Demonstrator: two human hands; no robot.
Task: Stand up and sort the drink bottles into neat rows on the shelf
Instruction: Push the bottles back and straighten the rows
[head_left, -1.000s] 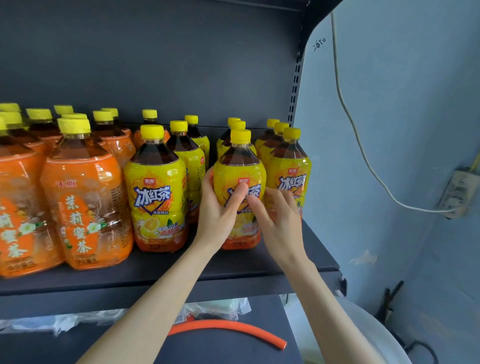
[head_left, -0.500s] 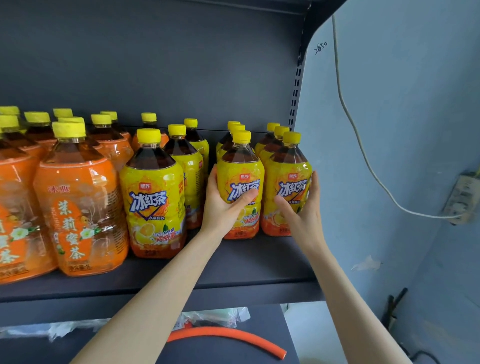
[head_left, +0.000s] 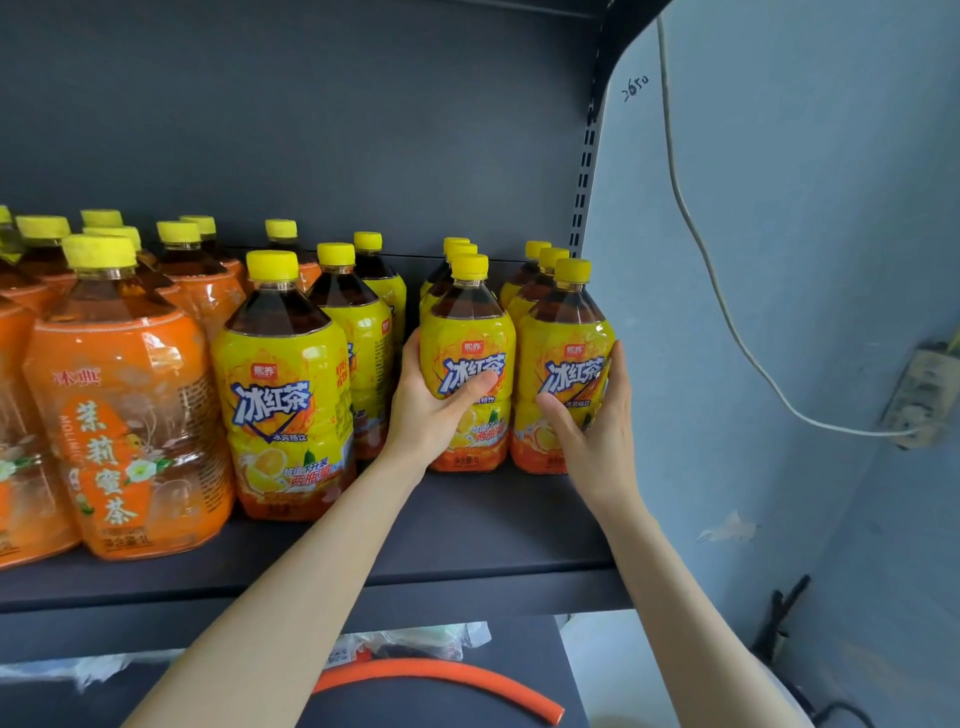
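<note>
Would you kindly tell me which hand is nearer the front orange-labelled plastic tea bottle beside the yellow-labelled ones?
Left. The left hand grips a yellow-labelled bottle two rows right of the orange-labelled plastic tea bottle; the right hand grips the rightmost yellow-labelled bottle, farther away.

Your dark shelf (head_left: 467, 530) carries upright, yellow-capped bottles in rows running back to its rear wall. Your left hand (head_left: 431, 410) grips the yellow-labelled bottle (head_left: 467, 358) fronting one row, and your right hand (head_left: 592, 431) grips the end bottle (head_left: 563, 358) touching beside it. Left of your hands stands another yellow row (head_left: 283, 384), then crowded orange-labelled bottles (head_left: 124, 415).
</note>
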